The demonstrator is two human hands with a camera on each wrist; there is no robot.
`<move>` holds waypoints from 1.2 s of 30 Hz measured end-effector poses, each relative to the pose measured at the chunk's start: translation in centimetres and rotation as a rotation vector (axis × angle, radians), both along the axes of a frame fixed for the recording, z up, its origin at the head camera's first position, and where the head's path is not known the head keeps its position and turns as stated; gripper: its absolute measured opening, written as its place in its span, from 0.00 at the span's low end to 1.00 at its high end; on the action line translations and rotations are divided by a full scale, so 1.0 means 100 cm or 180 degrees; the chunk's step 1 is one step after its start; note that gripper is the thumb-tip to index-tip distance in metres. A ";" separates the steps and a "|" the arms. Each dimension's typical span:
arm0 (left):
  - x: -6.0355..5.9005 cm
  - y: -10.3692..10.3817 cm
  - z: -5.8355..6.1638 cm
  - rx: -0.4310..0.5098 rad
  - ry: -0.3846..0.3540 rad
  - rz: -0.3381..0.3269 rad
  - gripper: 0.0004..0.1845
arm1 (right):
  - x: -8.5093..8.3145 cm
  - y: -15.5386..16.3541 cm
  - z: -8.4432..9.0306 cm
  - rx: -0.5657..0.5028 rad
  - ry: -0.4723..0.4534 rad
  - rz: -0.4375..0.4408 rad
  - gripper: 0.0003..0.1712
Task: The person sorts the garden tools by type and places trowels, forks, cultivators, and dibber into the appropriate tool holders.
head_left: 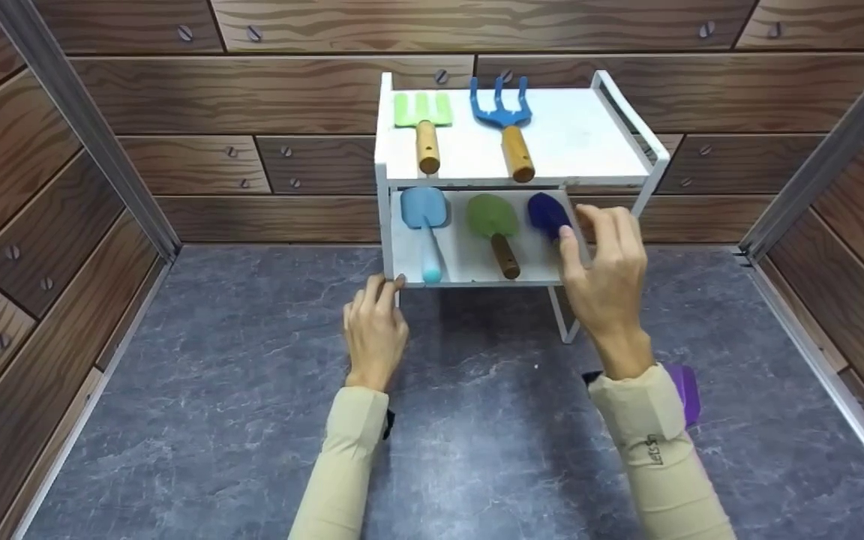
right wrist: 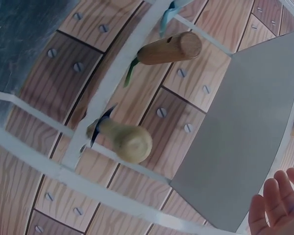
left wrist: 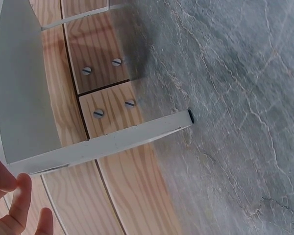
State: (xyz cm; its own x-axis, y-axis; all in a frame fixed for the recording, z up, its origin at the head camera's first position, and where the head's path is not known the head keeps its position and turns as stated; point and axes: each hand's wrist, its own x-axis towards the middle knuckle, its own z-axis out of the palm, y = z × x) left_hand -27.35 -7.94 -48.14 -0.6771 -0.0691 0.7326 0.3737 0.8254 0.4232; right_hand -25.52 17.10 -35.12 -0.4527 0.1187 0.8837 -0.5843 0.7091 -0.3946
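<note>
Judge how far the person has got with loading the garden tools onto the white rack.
Done: four tools lie on the white rack. In hand: the right hand holds the dark blue trowel at the lower shelf; the left hand touches its front edge. Left: releasing it.

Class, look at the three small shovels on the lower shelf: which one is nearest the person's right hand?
The dark blue shovel, rightmost on the lower shelf; the right hand covers its handle. The green shovel and light blue shovel lie farther left.

Even bright light, soft shadows — wrist views distorted
</note>
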 end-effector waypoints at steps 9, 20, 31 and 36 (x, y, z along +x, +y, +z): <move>0.000 0.000 0.000 -0.0026 0.0015 0.0007 0.17 | 0.005 0.011 -0.009 0.0110 -0.0122 -0.0068 0.11; -0.001 -0.001 -0.001 -0.0034 0.0046 0.0018 0.16 | 0.008 0.021 -0.021 0.0215 -0.0137 -0.0115 0.08; -0.001 -0.001 0.000 -0.0025 0.0019 0.0066 0.17 | 0.016 0.030 -0.029 0.0223 -0.0226 -0.0203 0.08; -0.001 0.000 0.000 -0.0019 0.0031 0.0044 0.17 | 0.020 0.038 -0.036 0.0313 -0.0304 -0.0253 0.09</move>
